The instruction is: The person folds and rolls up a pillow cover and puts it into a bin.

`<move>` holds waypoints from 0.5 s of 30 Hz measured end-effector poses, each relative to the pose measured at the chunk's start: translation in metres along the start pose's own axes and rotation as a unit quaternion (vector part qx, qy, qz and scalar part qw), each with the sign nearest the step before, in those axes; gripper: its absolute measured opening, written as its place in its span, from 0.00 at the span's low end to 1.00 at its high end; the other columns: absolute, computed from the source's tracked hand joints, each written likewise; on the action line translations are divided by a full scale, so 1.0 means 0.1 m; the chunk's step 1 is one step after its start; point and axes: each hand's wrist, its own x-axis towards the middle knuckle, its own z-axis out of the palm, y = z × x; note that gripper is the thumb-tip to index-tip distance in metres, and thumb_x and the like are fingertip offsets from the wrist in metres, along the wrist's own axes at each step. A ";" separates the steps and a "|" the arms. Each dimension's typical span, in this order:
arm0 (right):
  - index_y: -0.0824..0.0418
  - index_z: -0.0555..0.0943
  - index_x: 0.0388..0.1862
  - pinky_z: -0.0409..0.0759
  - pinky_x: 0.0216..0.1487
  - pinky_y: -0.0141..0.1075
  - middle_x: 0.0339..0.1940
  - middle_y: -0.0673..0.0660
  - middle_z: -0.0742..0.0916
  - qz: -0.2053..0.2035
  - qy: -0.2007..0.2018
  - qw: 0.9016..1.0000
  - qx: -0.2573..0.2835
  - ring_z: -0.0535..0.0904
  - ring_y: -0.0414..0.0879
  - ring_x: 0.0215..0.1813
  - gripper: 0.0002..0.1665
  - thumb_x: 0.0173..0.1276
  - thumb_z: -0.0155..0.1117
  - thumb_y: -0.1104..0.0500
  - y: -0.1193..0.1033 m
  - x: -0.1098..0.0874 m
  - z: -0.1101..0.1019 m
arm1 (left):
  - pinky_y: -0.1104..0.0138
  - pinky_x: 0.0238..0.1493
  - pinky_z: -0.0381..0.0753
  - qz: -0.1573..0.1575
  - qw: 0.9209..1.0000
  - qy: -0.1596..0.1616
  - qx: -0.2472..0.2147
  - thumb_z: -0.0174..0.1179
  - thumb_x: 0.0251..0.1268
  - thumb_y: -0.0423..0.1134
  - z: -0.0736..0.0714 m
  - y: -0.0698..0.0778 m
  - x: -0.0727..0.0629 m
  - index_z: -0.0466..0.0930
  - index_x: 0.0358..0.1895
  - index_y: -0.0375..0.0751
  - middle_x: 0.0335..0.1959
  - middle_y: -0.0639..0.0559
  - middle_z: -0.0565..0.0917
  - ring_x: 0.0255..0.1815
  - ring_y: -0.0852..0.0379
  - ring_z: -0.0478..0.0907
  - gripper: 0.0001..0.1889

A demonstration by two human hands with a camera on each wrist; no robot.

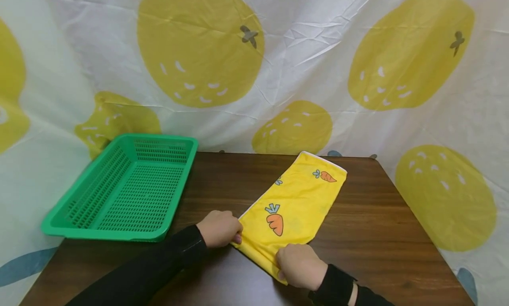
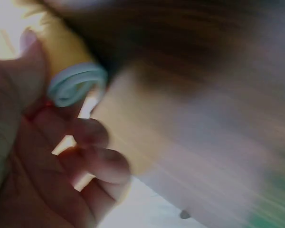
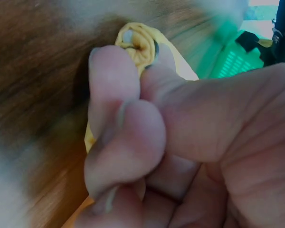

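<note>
A yellow cloth (image 1: 298, 209) printed with carrots lies aslant on the table, a strip with white edging. Its near end is rolled up. At the left end of that roll my left hand (image 1: 220, 228) pinches the fabric; the left wrist view shows the rolled end (image 2: 78, 85) as a pale spiral between thumb and fingers. My right hand (image 1: 301, 265) grips the roll's other end, where the right wrist view shows coiled fabric (image 3: 138, 45) between thumb and index finger. The far part of the cloth lies flat, reaching toward the table's back edge.
A green plastic basket (image 1: 105, 234) with slotted walls stands at the left of the dark wooden table (image 1: 370, 235), and no contents show in it. Behind the table hangs a white curtain (image 1: 302, 41) with yellow fruit prints.
</note>
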 end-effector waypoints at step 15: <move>0.52 0.74 0.22 0.67 0.23 0.34 0.17 0.46 0.73 -0.032 0.108 0.993 -0.043 0.65 0.39 0.21 0.19 0.57 0.79 0.59 -0.06 -0.08 0.10 | 0.69 0.32 0.71 0.164 0.961 0.129 0.179 0.73 0.66 0.36 0.05 0.09 -0.09 0.86 0.27 0.52 0.25 0.60 0.82 0.28 0.60 0.72 0.09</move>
